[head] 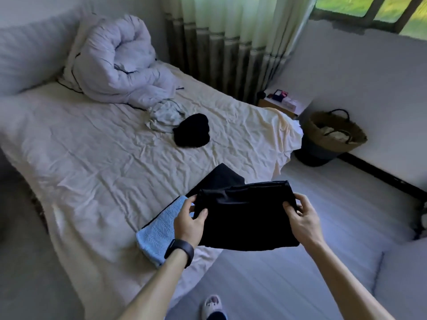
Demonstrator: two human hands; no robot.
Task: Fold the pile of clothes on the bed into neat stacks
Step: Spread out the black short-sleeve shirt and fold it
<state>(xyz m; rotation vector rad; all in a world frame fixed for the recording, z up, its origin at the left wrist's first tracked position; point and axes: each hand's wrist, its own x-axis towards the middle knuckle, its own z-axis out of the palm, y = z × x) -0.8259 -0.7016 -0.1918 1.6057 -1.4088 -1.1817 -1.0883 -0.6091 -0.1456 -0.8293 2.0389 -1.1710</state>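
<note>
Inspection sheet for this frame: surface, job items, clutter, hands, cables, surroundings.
Surface: bed sheet, cream, wrinkled.
Job's things: black garment folded, held above the bed's near corner; light blue knit folded near the bed edge, on a folded black piece; crumpled black item and crumpled pale item mid-bed, touching, not yet folded.
Clutter: rolled duvet at the head of the bed.
Grippers: left hand pinches the black garment's left edge; right hand pinches its right edge.
Cables: nothing seen.
Surroundings: woven basket on the floor; bedside table; curtains.
</note>
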